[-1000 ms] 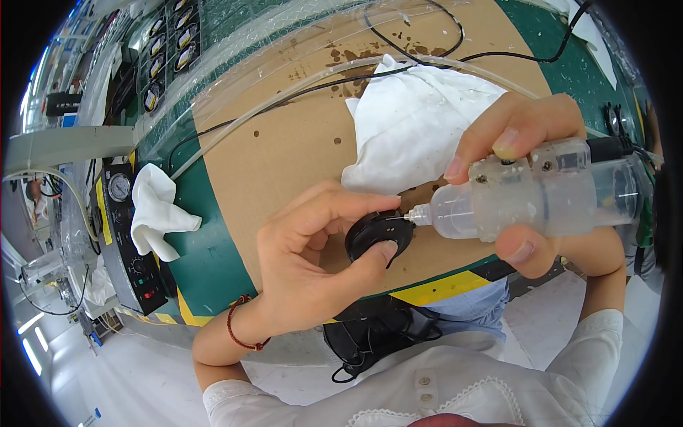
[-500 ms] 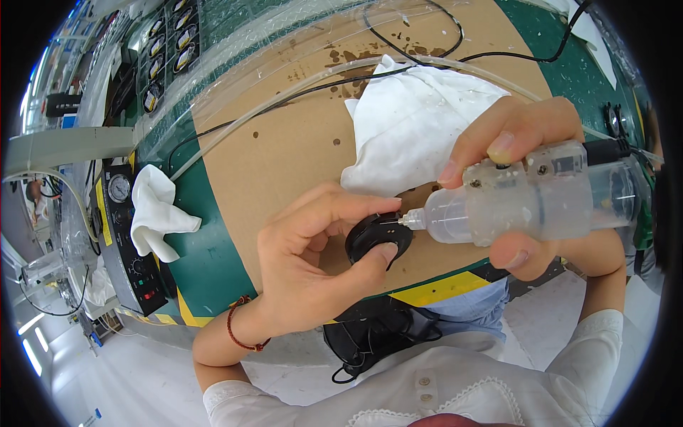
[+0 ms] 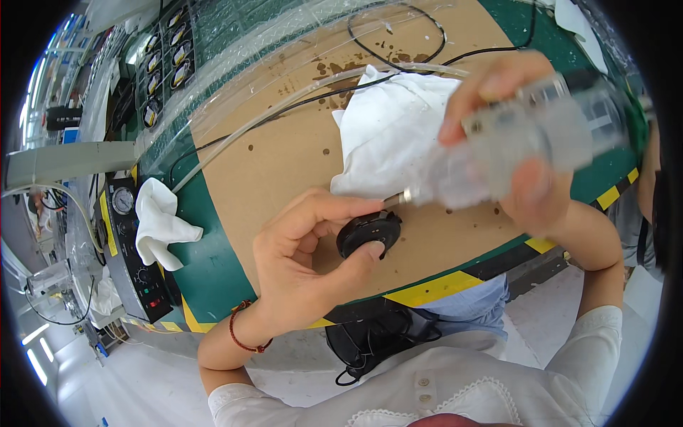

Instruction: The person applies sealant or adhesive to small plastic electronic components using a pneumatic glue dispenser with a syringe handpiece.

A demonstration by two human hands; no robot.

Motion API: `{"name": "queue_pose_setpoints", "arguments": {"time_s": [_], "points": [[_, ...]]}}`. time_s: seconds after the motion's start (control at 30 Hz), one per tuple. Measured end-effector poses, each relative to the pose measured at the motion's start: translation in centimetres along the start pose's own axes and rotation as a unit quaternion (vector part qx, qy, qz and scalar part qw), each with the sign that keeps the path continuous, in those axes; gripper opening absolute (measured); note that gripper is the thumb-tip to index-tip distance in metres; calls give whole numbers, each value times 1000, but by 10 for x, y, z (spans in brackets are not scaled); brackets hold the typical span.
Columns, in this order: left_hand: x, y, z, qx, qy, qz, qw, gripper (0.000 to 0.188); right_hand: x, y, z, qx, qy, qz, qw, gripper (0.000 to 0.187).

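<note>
A small round black part is pinched between the thumb and fingers of my left hand, above the brown cardboard. My right hand grips a clear dispensing syringe, blurred by motion. Its barrel lies sideways, with the needle end pointing left. The tip is by my left forefinger, near the upper edge of the black part; whether it touches is too blurred to tell. Behind the syringe, a crumpled white cloth lies on the cardboard.
Brown cardboard with dark stains covers the green table. A black control box with a gauge stands at left beside another white cloth. A black cable and a clear tube cross the cardboard. Trays of parts sit far left.
My right hand has swung the syringe upward, drawing its tip off the face of the black part toward its upper edge. My left hand, still holding the part, has shifted slightly left.
</note>
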State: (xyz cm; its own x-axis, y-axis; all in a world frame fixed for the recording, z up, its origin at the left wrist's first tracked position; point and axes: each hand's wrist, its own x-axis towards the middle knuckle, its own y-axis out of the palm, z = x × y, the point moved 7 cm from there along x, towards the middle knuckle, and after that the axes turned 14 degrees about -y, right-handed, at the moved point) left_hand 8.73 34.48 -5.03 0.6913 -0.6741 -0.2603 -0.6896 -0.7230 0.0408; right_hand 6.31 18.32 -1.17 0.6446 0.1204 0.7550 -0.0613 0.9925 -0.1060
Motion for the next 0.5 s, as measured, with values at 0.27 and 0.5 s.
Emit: {"name": "queue_pose_setpoints", "arguments": {"time_s": [0.27,0.5], "points": [[-3,14,-35,78,53,-31,995,32,-10,-48,-34,108,255,-234,932,28],[3,62,-111,94,76,18,993,38,3,-47,-37,209,234,-88,946,19]]}}
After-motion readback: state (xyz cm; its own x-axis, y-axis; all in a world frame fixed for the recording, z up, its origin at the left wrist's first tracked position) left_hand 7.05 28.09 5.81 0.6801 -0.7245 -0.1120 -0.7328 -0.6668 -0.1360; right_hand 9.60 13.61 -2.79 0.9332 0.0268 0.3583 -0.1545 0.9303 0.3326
